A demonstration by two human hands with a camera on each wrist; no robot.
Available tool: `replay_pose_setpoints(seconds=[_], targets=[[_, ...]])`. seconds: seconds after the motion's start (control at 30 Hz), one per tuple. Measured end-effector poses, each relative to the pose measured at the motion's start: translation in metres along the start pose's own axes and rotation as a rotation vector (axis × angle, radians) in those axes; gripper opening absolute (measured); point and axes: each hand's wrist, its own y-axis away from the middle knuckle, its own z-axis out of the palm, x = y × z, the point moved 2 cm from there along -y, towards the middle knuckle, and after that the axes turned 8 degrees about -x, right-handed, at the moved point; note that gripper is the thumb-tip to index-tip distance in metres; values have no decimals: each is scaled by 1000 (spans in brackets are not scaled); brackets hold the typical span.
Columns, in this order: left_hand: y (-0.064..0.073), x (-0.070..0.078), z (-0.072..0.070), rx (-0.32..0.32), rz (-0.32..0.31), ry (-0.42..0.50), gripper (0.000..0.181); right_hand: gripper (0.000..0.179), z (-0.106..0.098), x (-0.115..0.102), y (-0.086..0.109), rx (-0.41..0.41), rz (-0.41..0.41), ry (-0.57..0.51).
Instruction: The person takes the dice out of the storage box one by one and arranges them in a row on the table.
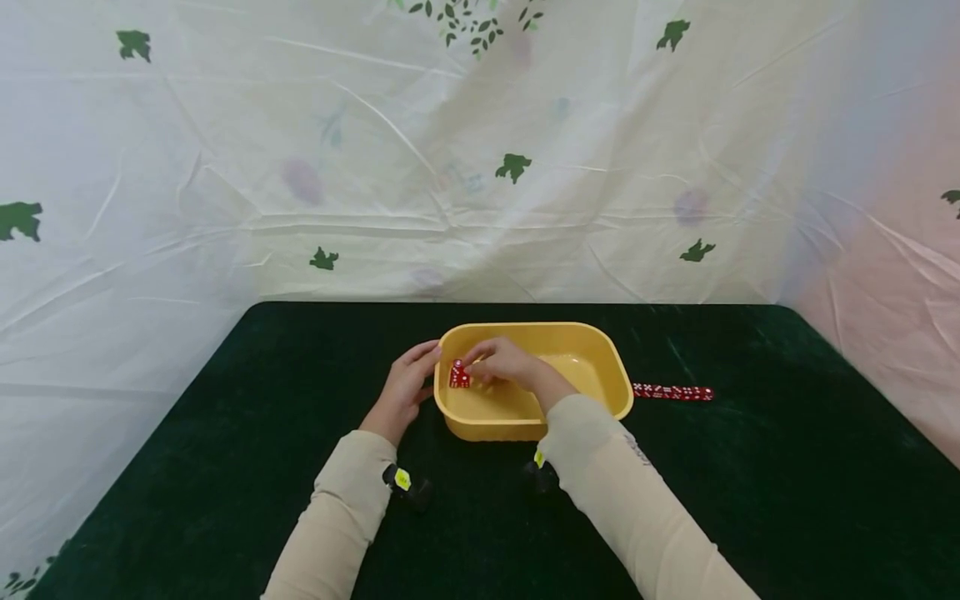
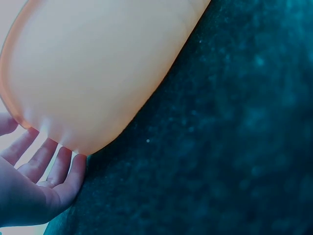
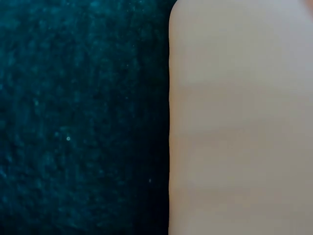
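A yellow plastic basin point(image 1: 498, 430) stands on the dark green cloth. My left hand point(image 1: 406, 386) is at its left outer side; in the left wrist view the fingers point(image 2: 59, 164) touch the basin wall, slightly bent and spread. Inside the basin, against its left end, is a small cluster of red dice point(image 1: 458, 377) with white pips. My right hand point(image 1: 510, 365) reaches over the near rim, its thumb and fingertips at the right edge of this cluster, pinching a die that the fingers partly cover. The right wrist view shows only the basin's outer wall point(image 3: 239, 122) and cloth.
A row of several red dice point(image 1: 673, 392) lies on the cloth just right of the basin. The dark green cloth point(image 1: 750, 500) covers the table. Behind it hangs a pale curtain point(image 1: 420, 208) with green leaf prints.
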Motion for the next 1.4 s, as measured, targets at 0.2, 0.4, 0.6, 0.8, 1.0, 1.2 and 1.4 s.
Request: replay_pose_setpoints(seconds=[0.2, 0.4, 0.6, 0.8, 1.0, 1.2, 1.4], targets=[[0, 2, -1, 9, -2, -1, 30, 18, 1, -1, -1, -12, -1, 16], [-1, 2, 0, 12, -8, -7, 30, 18, 1, -2, 0, -34, 15, 32], [-1, 2, 1, 15, -14, -16, 30, 18, 0, -3, 2, -49, 19, 55], [-1, 3, 2, 16, -21, -2, 32, 17, 0, -3, 3, -54, 30, 82], [0, 3, 2, 25, -33, -5, 30, 16, 0, -3, 3, -45, 34, 96], [0, 2, 2, 22, -35, -6, 29, 14, 1, -2, 2, -34, 35, 103], [-2, 2, 2, 21, -26, 4, 28, 13, 2, -3, -1, -26, 21, 121]])
